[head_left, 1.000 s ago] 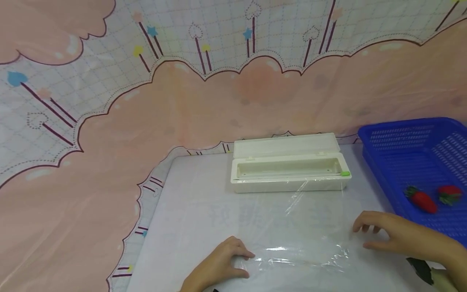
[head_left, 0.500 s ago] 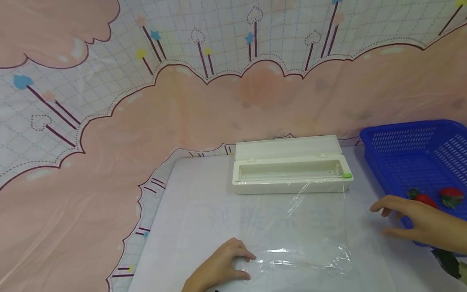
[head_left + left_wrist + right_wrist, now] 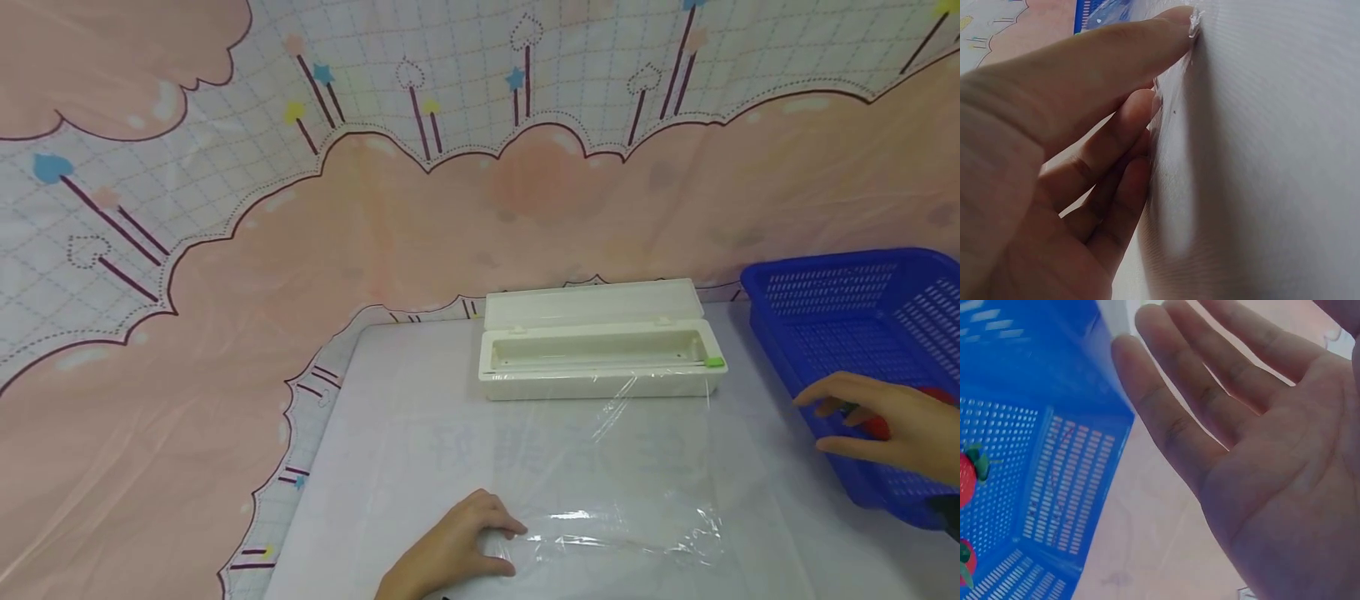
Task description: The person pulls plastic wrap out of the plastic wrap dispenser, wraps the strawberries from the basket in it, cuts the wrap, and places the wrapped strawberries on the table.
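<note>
A sheet of clear cling film [image 3: 600, 467] stretches over the white tabletop from a white dispenser box [image 3: 600, 385] with a raised lid. At the film's near left corner rests my left hand [image 3: 453, 542], its thumb and fingers apart. The left wrist view shows the fingertips [image 3: 1144, 103] touching the film and crinkled film at the thumb's tip. My right hand [image 3: 892, 421] hovers over the near left rim of a blue basket [image 3: 806, 367], holding nothing. Strawberries lie inside; in the head view the hand partly covers a strawberry [image 3: 877, 427]. In the right wrist view its fingers [image 3: 1210, 406] are extended.
A green slider [image 3: 714, 362] sits at the right end of the dispenser box. Behind the table hangs a pink and white patterned cloth [image 3: 450, 225]. The table's left edge [image 3: 315, 433] runs beside the left hand.
My right hand has moved right and away from me, from beside the film to over the basket's rim. The left hand stays at the film's corner.
</note>
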Demonstrator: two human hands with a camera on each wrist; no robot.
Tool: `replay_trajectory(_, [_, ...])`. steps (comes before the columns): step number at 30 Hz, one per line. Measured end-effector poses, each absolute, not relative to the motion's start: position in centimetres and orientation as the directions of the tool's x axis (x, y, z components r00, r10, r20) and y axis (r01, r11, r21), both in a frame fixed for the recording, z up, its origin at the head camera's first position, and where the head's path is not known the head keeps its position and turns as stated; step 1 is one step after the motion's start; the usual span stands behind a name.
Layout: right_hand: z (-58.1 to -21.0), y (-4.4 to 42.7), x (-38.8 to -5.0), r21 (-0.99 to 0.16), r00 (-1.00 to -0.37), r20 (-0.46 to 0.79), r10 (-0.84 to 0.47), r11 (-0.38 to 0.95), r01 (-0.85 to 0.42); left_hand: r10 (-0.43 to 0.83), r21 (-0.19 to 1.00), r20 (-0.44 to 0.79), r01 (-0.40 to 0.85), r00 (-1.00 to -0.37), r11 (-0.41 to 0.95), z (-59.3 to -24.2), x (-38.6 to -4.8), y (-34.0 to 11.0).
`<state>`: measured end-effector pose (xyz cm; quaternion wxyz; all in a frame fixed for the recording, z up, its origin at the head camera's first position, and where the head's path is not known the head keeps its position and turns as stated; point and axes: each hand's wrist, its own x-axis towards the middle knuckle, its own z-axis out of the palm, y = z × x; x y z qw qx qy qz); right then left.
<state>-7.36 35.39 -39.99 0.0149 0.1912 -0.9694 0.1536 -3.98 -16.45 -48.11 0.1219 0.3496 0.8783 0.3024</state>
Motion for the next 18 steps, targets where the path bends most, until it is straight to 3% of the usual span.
replay_trajectory(4, [-40.3,36.5,-7.6,-0.25,-0.885,0.241,-0.398,0.856,-0.452,0.689,0.614,-0.007,0.541,-0.724,0.575,-48.0,-4.0,-16.4])
replay_trajectory(8, [-40.3,37.4,-8.0,-0.23,-0.859,0.308,-0.409,0.844,-0.485,0.695,0.611,-0.007,0.547,-0.719,0.572,-48.0,-4.1,-16.3])
replay_trajectory(18, [-41.0,39.5,-9.3,-0.273,-0.889,0.278,-0.364,0.857,-0.437,0.695,0.618,-0.008,0.543,-0.719,0.569,-48.0,-4.0,-16.4])
